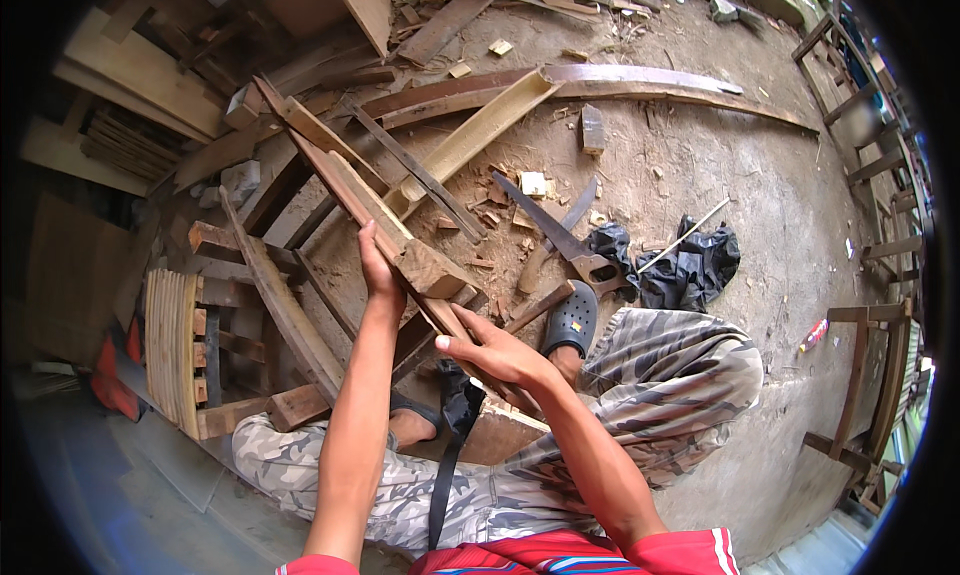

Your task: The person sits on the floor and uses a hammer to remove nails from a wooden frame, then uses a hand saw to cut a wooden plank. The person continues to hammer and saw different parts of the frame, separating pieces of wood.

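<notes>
Across the middle of the view runs a long reddish-brown wooden plank [340, 187], slanting from upper left down toward my lap. My left hand [382, 273] is closed around its near side, thumb up along the edge, other fingers mostly hidden. Farther down, my right hand [502, 353] grips the plank near its lower end, thumb on one side and fingers on the other. Against the plank's right side lies a thicker pale timber piece [432, 269] with a rough cut end. Beyond my hands, a handsaw [545, 218] rests on the ground.
Beside the handsaw lies another blade with a wooden handle [538, 267]. A black plastic bag [700, 267] sits right of my clog [572, 318]. Long curved timber [640, 83] spans the far ground. Stacked slats [172, 350] stand left; a wooden frame [870, 375] stands right.
</notes>
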Motion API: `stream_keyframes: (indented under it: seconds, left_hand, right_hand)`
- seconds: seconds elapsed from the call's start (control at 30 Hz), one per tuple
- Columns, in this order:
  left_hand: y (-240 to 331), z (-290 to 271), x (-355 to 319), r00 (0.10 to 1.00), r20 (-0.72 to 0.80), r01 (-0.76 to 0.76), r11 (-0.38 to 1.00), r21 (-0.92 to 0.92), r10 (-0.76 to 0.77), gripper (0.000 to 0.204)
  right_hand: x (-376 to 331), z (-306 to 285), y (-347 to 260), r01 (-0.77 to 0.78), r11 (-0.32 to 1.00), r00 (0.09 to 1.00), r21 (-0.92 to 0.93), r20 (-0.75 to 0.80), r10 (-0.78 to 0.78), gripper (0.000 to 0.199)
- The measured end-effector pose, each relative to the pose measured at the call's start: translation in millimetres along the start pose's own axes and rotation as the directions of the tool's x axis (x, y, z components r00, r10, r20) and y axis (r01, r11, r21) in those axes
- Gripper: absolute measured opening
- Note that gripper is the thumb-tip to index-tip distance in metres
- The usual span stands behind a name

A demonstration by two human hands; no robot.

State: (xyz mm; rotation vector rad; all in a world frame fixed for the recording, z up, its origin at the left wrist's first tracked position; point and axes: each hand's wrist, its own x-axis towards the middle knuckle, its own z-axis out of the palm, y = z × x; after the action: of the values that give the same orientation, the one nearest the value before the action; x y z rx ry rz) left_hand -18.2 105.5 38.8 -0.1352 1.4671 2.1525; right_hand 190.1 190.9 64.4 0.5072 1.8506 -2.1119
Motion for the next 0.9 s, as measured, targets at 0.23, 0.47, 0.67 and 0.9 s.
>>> stream_keyframes:
  seconds: [0.23, 0.47, 0.67, 0.9]
  left_hand:
    - [12.5, 15.8, -14.5, 0.999, -0.031, -0.023, 1.000, -0.011, 0.023, 0.053]
    - [15.4, 24.8, -18.2, 0.998, -0.053, -0.034, 0.999, 0.025, 0.036, 0.055]
    - [19.0, 25.0, -20.1, 0.996, -0.070, -0.046, 0.998, 0.052, 0.049, 0.057]
    - [18.5, 20.7, -18.9, 0.996, -0.051, -0.070, 0.995, 0.065, 0.073, 0.058]
  right_hand:
    - [-6.3, 0.6, -13.4, -0.033, 0.991, 0.999, 0.132, 0.020, 0.031, 0.112]
    - [-6.6, 3.1, -13.7, -0.035, 0.989, 0.999, 0.141, -0.011, 0.037, 0.114]
    - [-10.0, 2.9, -22.3, -0.067, 0.988, 0.997, 0.138, -0.028, 0.072, 0.110]
    - [-13.4, -1.8, -31.7, -0.084, 0.982, 0.996, 0.172, 0.004, 0.084, 0.111]
